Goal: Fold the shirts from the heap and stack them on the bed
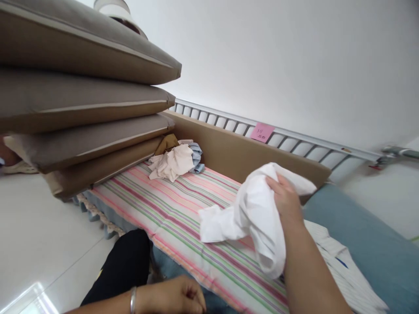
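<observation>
My right hand (286, 198) grips a bunched white garment (258, 213) and lifts it above the striped sheet (163, 205). One sleeve-like end of the garment reaches left, and its lower folds hang down by my forearm. At the bottom edge, my left hand (178, 296) is closed with fingers curled and nothing visible in it, a silver bangle on its wrist. Right of my right forearm lies a pale striped shirt-like garment (340, 261), partly covered by the arm. Toward the far end of the sheet sits a crumpled heap of light pink cloth (173, 161) with blue cloth (196, 157).
Thick brown cushions (88, 96) are stacked at the left, with a pale hat-like object (114, 11) on top. Behind the sheet run a brown padded board (229, 146) and a white radiator (209, 117) bearing a pink note (262, 131). A blue-grey pad (369, 235) lies right.
</observation>
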A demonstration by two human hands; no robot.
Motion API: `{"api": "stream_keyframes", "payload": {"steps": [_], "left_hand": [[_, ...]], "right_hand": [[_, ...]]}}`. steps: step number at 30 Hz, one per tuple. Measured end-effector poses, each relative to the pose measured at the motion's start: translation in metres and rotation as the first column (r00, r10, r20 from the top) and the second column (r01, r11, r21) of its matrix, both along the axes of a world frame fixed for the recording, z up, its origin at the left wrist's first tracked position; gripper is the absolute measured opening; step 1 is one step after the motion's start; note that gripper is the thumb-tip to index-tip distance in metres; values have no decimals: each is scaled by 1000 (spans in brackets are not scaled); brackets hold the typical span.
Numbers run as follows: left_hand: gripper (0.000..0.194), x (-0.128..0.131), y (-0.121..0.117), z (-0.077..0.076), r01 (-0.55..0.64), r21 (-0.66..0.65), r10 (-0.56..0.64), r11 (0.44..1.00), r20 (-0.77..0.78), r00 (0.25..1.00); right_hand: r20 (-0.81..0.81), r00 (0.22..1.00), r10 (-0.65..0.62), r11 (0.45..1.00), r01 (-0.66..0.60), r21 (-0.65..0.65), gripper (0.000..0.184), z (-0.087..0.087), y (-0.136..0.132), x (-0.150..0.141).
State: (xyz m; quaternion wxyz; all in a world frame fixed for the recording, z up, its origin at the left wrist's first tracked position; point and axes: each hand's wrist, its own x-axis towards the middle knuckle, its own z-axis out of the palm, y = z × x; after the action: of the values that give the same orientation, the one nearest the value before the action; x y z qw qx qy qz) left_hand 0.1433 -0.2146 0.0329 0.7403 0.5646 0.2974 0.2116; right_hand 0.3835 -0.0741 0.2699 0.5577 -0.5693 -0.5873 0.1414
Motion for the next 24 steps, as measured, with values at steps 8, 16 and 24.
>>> {"api": "stream_keyframes", "payload": {"steps": [8, 16, 24], "left_hand": [[45, -35, 27, 8, -360, -129, 350, 924, -98, 932], [57, -74, 39, -32, -572, -311, 547, 759, -172, 819], [47, -44, 54, -43, -690, -208, 627, 693, -298, 720]], "right_hand": [[198, 685, 701, 665, -529, -527, 56, -120, -28, -130], [-257, 907, 334, 694, -422, -583, 51, -252, -103, -66], [-136, 963, -233, 843, 130, -522, 72, -270, -112, 12]]}}
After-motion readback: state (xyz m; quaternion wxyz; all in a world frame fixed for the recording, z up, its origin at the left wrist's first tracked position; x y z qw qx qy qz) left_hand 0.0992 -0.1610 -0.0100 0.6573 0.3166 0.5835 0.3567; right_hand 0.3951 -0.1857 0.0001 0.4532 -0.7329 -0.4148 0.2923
